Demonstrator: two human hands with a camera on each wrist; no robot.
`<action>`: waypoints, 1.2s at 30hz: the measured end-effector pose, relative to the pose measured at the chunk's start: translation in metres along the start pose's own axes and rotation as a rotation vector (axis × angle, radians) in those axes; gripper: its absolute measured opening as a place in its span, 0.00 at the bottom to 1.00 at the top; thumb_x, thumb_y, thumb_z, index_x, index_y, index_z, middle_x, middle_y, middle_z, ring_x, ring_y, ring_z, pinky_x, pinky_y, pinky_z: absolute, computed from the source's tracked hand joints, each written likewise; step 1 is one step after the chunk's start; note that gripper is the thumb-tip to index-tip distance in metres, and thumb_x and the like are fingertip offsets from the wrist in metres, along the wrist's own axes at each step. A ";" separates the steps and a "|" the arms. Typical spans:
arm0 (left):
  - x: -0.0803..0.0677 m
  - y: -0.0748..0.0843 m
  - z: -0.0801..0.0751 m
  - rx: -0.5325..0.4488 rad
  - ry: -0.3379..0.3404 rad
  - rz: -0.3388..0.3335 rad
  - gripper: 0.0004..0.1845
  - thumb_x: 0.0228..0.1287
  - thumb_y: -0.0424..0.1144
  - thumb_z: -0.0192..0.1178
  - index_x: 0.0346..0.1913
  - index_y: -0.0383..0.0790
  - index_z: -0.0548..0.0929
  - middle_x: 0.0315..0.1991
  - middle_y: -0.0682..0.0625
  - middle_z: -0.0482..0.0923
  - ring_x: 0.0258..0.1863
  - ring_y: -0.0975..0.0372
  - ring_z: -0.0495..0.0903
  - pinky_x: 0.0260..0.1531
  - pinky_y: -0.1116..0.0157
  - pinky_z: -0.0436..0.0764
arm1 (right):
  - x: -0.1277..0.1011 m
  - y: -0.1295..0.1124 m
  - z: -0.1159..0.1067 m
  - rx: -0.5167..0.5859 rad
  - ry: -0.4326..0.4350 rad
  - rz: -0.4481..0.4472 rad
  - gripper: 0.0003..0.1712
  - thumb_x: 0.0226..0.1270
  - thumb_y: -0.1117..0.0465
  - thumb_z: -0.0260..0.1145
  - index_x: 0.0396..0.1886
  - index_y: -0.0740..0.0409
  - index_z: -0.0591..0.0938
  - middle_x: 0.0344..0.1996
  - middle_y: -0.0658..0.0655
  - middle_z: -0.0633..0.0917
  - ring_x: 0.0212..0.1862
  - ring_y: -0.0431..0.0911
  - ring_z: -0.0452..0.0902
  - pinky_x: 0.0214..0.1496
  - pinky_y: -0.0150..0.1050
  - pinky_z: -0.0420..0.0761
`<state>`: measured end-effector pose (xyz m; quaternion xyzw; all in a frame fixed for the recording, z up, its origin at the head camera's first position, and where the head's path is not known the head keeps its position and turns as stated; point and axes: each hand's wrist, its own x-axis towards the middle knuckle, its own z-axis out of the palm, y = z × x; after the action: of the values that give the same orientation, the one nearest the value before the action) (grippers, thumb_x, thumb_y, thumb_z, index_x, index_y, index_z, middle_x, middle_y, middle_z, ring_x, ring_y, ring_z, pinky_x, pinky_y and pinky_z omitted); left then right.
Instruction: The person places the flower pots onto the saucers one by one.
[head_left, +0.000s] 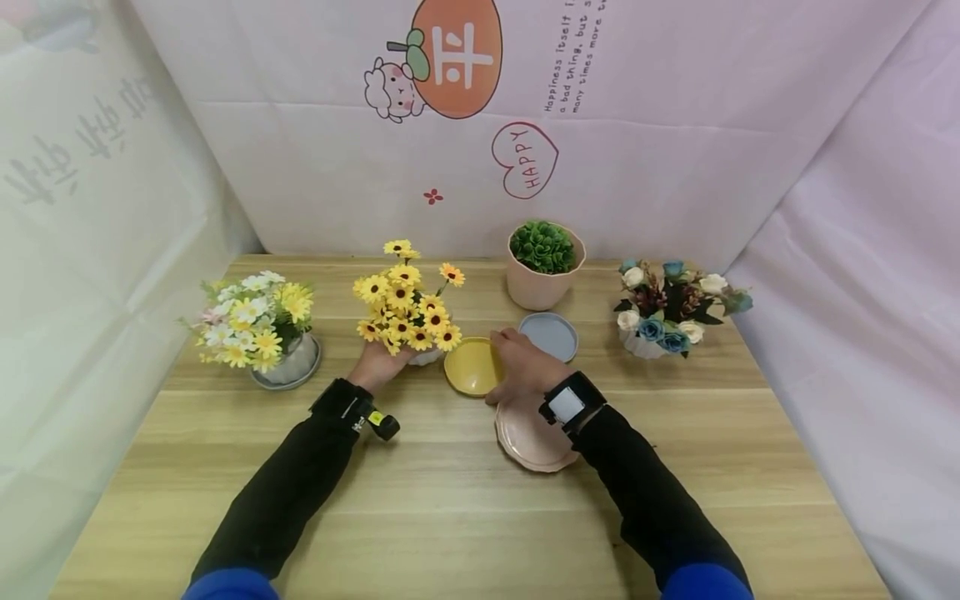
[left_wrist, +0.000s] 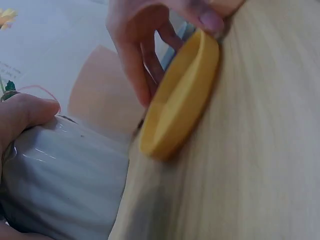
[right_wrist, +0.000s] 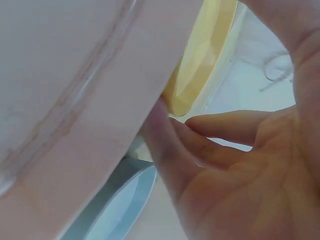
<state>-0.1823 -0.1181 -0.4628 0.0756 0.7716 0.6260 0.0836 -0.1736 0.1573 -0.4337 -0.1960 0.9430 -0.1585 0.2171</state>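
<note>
In the head view, my left hand (head_left: 377, 367) grips a white flowerpot (left_wrist: 70, 175) of yellow daisy-like flowers (head_left: 405, 304); the blooms hide part of the fingers. The left wrist view has its thumb on the glossy pot's rim. Just right of that pot is a round yellow saucer (head_left: 471, 368). My right hand (head_left: 527, 364) holds the saucer by its right side, fingers at the far edge and thumb at the near edge. Under the right wrist, a pink scalloped plate (head_left: 531, 437) is partly covered.
A blue-grey saucer (head_left: 551, 335) lies beyond the right hand, before a pink pot (head_left: 534, 287) with a green plant. At left, a grey pot (head_left: 297, 360) of white and yellow flowers stands on a grey saucer. Blue and cream flowers (head_left: 667, 312) stand at right.
</note>
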 end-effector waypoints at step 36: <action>-0.012 0.011 0.062 0.264 -0.184 0.085 0.38 0.65 0.28 0.62 0.77 0.24 0.63 0.74 0.28 0.69 0.76 0.37 0.67 0.81 0.44 0.64 | -0.014 0.013 0.003 0.261 0.060 -0.131 0.53 0.58 0.55 0.83 0.81 0.55 0.67 0.73 0.65 0.69 0.75 0.60 0.64 0.80 0.57 0.69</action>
<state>-0.1565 -0.0592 -0.4642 0.1756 0.8324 0.5126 0.1167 -0.1648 0.1746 -0.4362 -0.2223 0.9057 -0.2993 0.2017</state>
